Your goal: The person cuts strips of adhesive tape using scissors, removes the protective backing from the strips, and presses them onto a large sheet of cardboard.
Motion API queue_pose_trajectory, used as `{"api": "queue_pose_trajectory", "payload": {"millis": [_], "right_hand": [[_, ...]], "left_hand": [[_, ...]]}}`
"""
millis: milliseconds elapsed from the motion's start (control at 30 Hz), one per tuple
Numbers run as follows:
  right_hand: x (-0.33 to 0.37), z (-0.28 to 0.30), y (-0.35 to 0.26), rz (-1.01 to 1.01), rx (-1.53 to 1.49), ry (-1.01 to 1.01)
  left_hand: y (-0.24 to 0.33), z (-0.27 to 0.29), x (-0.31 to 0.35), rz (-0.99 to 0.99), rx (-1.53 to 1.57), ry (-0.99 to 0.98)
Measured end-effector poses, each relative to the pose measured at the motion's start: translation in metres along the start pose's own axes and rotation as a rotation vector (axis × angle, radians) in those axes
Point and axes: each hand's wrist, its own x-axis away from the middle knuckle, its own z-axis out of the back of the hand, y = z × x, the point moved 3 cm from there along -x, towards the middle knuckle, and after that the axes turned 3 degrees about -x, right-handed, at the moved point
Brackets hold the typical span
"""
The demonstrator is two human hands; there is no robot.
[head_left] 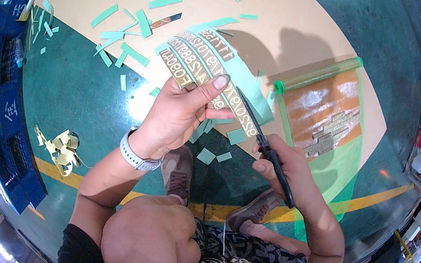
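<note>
Between thumb and fingers of our left hand (184, 106) we pinch fanned green-and-tan lettered strips (210, 64) above the tan board's (279, 10) near edge, while our right hand (295, 170) grips black scissors (276, 163), blades alongside the strips' right end, with green offcuts (143, 23) scattered beyond

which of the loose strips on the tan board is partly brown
The slanting brown strip with the dark right end, just beyond the upper left of the held sheet; the loose strips around it are green.
</note>
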Motion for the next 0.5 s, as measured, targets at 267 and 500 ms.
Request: {"api": "queue_pose_trajectory", "payload": {"millis": [267, 500], "right_hand": [[0.0008, 0.0019, -0.0009, 0.001, 0.113, -0.001], [0.0014, 0.0020, 0.0001, 0.106, 0.065, 0.031]], "left_hand": [[0.0002, 0.0005, -0.0006, 0.011, 0.001, 0.001], [-0.0012, -0.0046, 0.0021, 0.030, -0.007, -0.040]]}}
